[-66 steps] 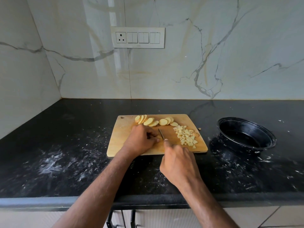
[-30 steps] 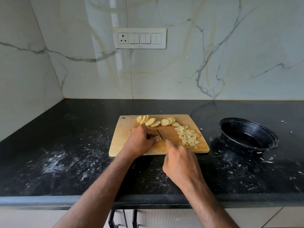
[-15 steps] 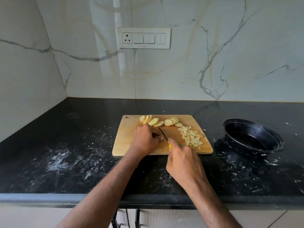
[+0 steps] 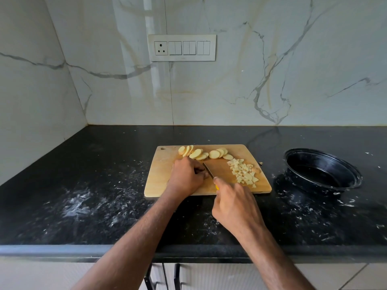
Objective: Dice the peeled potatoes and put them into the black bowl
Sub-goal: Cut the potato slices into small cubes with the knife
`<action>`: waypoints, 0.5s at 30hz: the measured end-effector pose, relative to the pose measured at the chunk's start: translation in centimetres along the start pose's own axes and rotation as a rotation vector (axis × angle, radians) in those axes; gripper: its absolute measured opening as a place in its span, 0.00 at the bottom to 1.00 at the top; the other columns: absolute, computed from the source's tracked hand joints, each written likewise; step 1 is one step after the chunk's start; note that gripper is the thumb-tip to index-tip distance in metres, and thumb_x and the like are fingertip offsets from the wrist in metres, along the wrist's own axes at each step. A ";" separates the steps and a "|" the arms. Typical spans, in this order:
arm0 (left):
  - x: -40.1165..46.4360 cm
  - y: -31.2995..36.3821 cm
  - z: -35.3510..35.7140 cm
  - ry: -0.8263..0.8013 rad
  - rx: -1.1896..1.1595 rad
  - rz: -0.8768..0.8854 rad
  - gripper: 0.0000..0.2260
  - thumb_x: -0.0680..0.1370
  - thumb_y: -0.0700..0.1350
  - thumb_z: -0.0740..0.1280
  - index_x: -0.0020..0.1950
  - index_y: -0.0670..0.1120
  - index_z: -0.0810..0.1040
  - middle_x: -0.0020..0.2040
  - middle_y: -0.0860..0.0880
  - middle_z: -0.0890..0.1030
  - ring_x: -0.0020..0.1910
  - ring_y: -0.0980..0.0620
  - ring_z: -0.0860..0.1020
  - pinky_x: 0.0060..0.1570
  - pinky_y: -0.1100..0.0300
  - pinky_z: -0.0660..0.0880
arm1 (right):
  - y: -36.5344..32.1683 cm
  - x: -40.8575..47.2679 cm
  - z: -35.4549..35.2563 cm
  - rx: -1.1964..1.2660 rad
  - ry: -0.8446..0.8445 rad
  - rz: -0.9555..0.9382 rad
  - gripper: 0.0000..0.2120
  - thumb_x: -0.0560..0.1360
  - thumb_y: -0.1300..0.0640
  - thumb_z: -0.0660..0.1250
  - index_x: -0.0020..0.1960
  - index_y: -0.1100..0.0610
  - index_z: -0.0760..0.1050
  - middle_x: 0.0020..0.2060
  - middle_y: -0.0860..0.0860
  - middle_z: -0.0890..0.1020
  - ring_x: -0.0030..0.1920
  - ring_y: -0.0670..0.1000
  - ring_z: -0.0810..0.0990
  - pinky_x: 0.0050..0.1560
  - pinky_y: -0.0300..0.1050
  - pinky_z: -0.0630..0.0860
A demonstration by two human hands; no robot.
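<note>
On the counter [image 4: 88,185] the bowl [image 4: 322,174] is still empty right of the board [image 4: 159,176]. Little has changed: slices [image 4: 201,153] wait, dice [image 4: 244,172] sit heaped. My left hand [image 4: 186,176] keeps curled over a hidden piece; my right hand [image 4: 234,204] still grips the knife [image 4: 208,170].

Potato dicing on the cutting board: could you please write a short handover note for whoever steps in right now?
Left hand: curled over a potato piece on the cutting board, pinning it; the piece itself is hidden.
Right hand: grip on the yellow-handled knife, blade beside the left fingertips.
Done: a pile of diced potato on the board's right side.
Left: the potato slices along the far edge are uncut; the black bowl, right of the board, holds no potato yet.
</note>
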State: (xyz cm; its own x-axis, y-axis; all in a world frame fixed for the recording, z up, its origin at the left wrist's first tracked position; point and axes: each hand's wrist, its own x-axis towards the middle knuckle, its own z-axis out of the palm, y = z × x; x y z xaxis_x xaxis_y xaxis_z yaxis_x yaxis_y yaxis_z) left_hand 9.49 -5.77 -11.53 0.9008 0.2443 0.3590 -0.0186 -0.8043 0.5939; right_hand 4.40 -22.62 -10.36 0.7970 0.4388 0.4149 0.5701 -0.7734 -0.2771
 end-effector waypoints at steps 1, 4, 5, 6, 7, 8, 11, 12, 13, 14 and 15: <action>0.0 -0.1 0.0 -0.003 0.003 -0.012 0.05 0.71 0.48 0.76 0.46 0.51 0.88 0.42 0.53 0.85 0.45 0.49 0.79 0.51 0.50 0.79 | 0.0 0.0 -0.1 0.007 0.002 0.005 0.20 0.78 0.57 0.65 0.70 0.55 0.73 0.40 0.51 0.84 0.37 0.50 0.81 0.38 0.40 0.76; 0.0 -0.2 0.1 -0.012 0.007 -0.035 0.06 0.71 0.50 0.75 0.47 0.53 0.87 0.42 0.54 0.84 0.46 0.48 0.79 0.50 0.50 0.80 | 0.0 -0.1 0.0 0.020 0.000 0.018 0.22 0.78 0.56 0.65 0.72 0.53 0.71 0.42 0.52 0.83 0.39 0.51 0.81 0.41 0.41 0.78; 0.0 -0.3 0.2 -0.013 0.008 -0.039 0.07 0.71 0.51 0.74 0.47 0.53 0.87 0.43 0.54 0.84 0.47 0.48 0.78 0.50 0.50 0.80 | 0.0 -0.1 0.1 0.020 -0.005 0.024 0.22 0.78 0.55 0.65 0.72 0.53 0.71 0.43 0.52 0.83 0.40 0.51 0.80 0.42 0.42 0.79; 0.1 -0.3 0.2 -0.014 0.013 -0.041 0.07 0.71 0.51 0.74 0.48 0.53 0.87 0.44 0.53 0.84 0.48 0.48 0.78 0.51 0.50 0.80 | 0.0 -0.1 0.1 0.020 -0.010 0.027 0.21 0.78 0.55 0.64 0.71 0.53 0.71 0.42 0.52 0.83 0.40 0.50 0.80 0.42 0.42 0.80; 0.1 -0.3 0.2 -0.016 0.018 -0.043 0.07 0.72 0.51 0.74 0.49 0.53 0.87 0.44 0.53 0.84 0.49 0.48 0.78 0.52 0.50 0.79 | 0.0 -0.2 0.1 0.021 -0.013 0.026 0.21 0.78 0.55 0.64 0.71 0.52 0.71 0.42 0.51 0.82 0.40 0.50 0.80 0.43 0.43 0.80; 0.1 -0.3 0.3 -0.017 0.023 -0.044 0.07 0.72 0.51 0.74 0.49 0.53 0.87 0.44 0.53 0.84 0.49 0.48 0.78 0.52 0.50 0.79 | 0.0 -0.2 0.2 0.019 -0.013 0.025 0.21 0.78 0.55 0.64 0.71 0.52 0.72 0.41 0.51 0.82 0.40 0.50 0.80 0.43 0.44 0.81; 0.0 -0.1 0.4 0.000 0.018 -0.039 0.05 0.73 0.50 0.74 0.47 0.52 0.87 0.42 0.54 0.84 0.46 0.49 0.78 0.51 0.50 0.80 | -0.1 -0.2 0.1 0.012 -0.011 0.023 0.21 0.78 0.55 0.65 0.71 0.52 0.71 0.42 0.51 0.83 0.41 0.50 0.81 0.45 0.45 0.81; 0.0 -0.1 0.4 0.004 0.018 -0.043 0.05 0.74 0.50 0.73 0.47 0.52 0.87 0.42 0.54 0.84 0.46 0.50 0.78 0.51 0.50 0.80 | -0.1 -0.2 0.1 0.010 -0.011 0.023 0.21 0.78 0.55 0.65 0.71 0.52 0.71 0.42 0.51 0.83 0.41 0.50 0.81 0.46 0.44 0.81; -0.1 0.0 0.5 0.005 0.029 -0.047 0.05 0.75 0.50 0.73 0.47 0.52 0.87 0.42 0.54 0.84 0.47 0.50 0.77 0.52 0.50 0.79 | -0.2 -0.2 0.0 0.007 -0.011 0.023 0.21 0.78 0.56 0.65 0.71 0.52 0.71 0.42 0.51 0.83 0.41 0.50 0.81 0.46 0.44 0.81; -0.2 0.2 0.5 0.006 0.044 -0.056 0.05 0.75 0.50 0.73 0.47 0.52 0.87 0.42 0.54 0.84 0.47 0.51 0.76 0.52 0.50 0.79 | -0.2 -0.2 0.0 0.002 -0.007 0.021 0.20 0.78 0.56 0.65 0.70 0.52 0.72 0.42 0.51 0.83 0.40 0.50 0.81 0.46 0.44 0.81; -0.3 0.3 0.5 0.005 0.052 -0.067 0.05 0.75 0.50 0.72 0.46 0.52 0.87 0.43 0.54 0.83 0.47 0.51 0.76 0.53 0.51 0.79 | -0.3 -0.2 -0.1 -0.009 -0.003 0.019 0.19 0.77 0.56 0.65 0.68 0.53 0.73 0.41 0.51 0.83 0.39 0.50 0.81 0.46 0.44 0.81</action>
State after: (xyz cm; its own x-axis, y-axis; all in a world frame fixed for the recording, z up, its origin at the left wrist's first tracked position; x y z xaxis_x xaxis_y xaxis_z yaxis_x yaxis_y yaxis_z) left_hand 9.46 -6.35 -11.84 0.8970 0.3012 0.3235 0.0643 -0.8131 0.5786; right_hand 4.02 -22.50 -10.32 0.8087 0.4252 0.4066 0.5527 -0.7859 -0.2774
